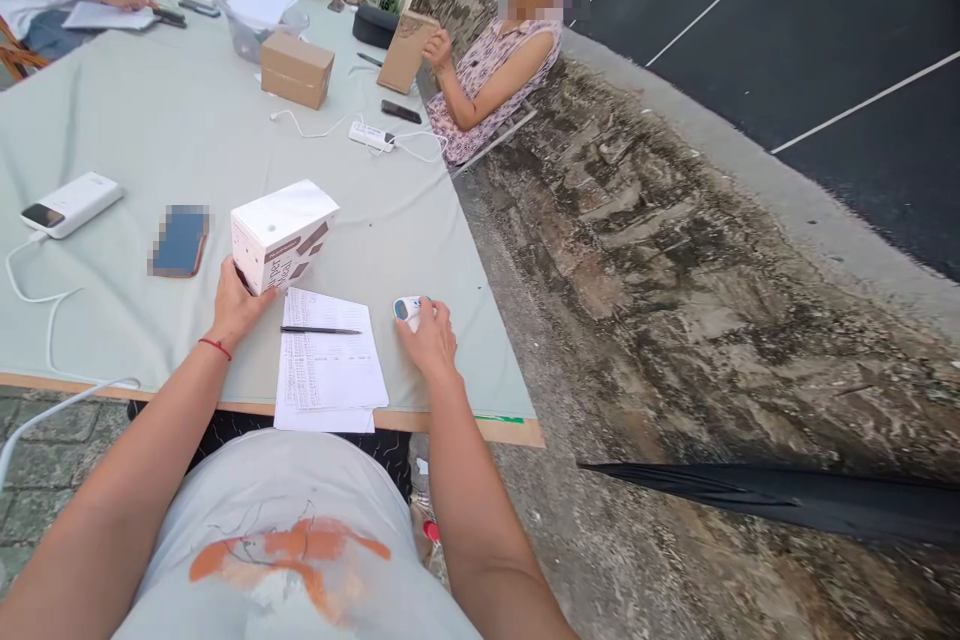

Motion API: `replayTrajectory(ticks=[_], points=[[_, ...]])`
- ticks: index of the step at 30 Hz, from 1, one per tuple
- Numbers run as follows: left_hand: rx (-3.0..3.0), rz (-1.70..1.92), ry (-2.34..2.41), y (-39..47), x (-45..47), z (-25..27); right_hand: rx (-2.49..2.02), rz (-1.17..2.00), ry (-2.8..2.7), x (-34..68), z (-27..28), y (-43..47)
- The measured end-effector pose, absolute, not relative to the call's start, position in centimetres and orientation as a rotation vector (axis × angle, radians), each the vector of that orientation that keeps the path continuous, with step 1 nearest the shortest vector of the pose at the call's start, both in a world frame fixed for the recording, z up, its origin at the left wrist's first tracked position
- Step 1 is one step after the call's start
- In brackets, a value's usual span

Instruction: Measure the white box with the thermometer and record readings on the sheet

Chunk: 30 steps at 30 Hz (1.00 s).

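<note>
My left hand [238,302] grips the lower near side of a white printed carton [279,238], thumb along its front edge. The carton stands on the table, its plain top toward me. My right hand [430,338] is closed over a small white device with a blue face [406,308], resting on the cloth; the fingers hide most of it. Between my hands lie several printed sheets [337,368], overhanging the near table edge a little. A black pen [321,330] lies across them.
A blue-screened phone [178,240] and a white power bank [73,204] with a cable lie left. Farther back are a brown cardboard box [297,70], a plastic basket [251,38] and a white power strip [372,136]. Other people sit around the table; one holds a cardboard piece [406,54].
</note>
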<state>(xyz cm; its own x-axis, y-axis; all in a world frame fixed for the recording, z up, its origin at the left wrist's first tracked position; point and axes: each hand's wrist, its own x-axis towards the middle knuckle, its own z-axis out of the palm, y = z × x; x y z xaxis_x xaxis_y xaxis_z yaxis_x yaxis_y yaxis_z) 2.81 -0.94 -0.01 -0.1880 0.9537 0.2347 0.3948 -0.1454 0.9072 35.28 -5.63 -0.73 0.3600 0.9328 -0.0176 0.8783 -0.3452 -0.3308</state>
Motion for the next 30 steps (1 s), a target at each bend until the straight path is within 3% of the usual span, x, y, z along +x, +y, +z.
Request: replayTrajectory(ticks=[9, 15, 22, 25, 30], points=[[1.455, 1.398, 1.643, -1.0, 3.1, -0.1, -2.575, 0.479, -1.405, 35.5, 1.0, -6.2], [1.384, 1.501, 1.552, -0.9, 3.1, -0.6, -2.036, 0.585, -1.353, 33.4, 2.1, -6.4], [1.359, 1.559, 1.351, -0.7, 3.2, -0.7, -1.276, 1.234, -1.114, 27.0, 4.2, -6.7], [1.349, 1.537, 1.35, -0.5, 3.1, -0.9, -1.23, 1.327, -1.102, 24.6, 4.0, -6.9], [1.363, 1.509, 1.335, -0.3, 3.1, -1.2, -1.304, 1.184, -1.144, 22.4, 3.3, -6.5]])
